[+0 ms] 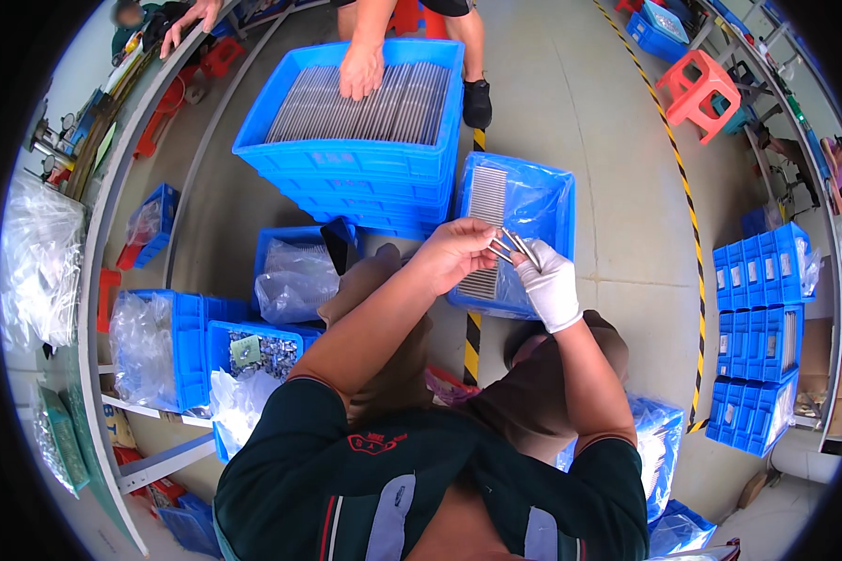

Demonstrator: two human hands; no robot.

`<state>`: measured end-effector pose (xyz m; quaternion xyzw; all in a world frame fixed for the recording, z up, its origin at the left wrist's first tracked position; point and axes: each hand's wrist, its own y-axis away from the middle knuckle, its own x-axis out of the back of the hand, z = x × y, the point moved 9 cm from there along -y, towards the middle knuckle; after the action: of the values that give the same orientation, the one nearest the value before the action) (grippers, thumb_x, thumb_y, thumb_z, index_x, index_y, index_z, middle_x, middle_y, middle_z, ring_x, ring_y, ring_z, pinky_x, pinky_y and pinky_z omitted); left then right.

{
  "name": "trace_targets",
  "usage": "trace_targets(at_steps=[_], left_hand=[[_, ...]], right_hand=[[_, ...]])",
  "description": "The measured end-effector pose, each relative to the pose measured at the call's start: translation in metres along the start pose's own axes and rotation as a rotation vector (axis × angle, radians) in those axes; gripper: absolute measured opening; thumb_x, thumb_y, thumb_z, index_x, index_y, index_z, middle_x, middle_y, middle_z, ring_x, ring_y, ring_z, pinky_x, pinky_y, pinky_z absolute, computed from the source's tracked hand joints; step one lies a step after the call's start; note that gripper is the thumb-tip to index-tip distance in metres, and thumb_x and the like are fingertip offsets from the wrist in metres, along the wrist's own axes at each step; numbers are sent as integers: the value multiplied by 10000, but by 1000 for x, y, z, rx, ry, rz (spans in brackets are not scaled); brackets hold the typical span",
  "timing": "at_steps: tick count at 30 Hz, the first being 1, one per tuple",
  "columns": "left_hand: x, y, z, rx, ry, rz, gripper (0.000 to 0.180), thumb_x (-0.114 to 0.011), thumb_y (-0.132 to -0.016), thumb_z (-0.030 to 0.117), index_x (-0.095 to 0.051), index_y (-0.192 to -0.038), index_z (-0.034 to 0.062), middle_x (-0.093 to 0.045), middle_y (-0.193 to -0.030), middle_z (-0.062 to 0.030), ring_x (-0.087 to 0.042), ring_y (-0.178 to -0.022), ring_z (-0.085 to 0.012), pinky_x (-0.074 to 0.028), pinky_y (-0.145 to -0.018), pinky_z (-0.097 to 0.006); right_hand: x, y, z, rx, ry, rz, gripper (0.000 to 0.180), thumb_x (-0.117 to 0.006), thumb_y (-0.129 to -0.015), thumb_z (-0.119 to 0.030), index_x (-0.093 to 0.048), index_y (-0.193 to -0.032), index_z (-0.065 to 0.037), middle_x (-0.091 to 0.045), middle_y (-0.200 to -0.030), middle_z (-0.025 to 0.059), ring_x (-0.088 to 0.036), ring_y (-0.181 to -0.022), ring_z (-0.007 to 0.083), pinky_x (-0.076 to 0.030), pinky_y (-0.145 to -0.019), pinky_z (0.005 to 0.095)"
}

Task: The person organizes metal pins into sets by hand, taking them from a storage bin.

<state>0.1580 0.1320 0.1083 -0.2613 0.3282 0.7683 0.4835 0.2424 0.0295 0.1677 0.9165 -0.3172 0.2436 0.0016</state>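
My bare left hand (451, 252) is closed in a pinch at the ends of slim metal rods. Several of these metal rods (516, 245) stick out from my right hand (552, 288), which wears a white glove and is closed around them. Both hands meet above a blue bin (563, 187) lined with clear plastic. Inside that bin, a neat row of similar rods (488, 192) lies along the left side, partly hidden by my left hand.
Ahead, a co-worker's hand (360, 70) reaches onto rods in the top of stacked blue bins (346, 161). Another bin holds small metal parts (276, 353) at left. Blue bins (758, 266) stand stacked at right, beyond a striped floor line (694, 234). A red stool (700, 93) is farther off.
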Motion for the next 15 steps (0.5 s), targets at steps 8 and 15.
trace_targets(at_steps=[8,15], left_hand=[[2,0,-4,-56,-68,69,107,-623,-860,165,-597,-897,67,-621,-847,-39,-583,-727,-127,-488,-681,-282],[1,4,7,-61,-238,89,149,-613,-866,181,-616,-926,45,-639,-888,-61,-599,-771,-133,-489,-709,-293]], right_hand=[[1,1,3,4,80,23,75,-633,-826,-104,-625,-842,-31,-531,-579,97,-452,-502,143,-394,-486,298],[-4,1,14,-84,-31,-28,96,-617,-848,-126,-625,-845,-30,-494,-569,41,-405,-530,90,-374,-482,276]])
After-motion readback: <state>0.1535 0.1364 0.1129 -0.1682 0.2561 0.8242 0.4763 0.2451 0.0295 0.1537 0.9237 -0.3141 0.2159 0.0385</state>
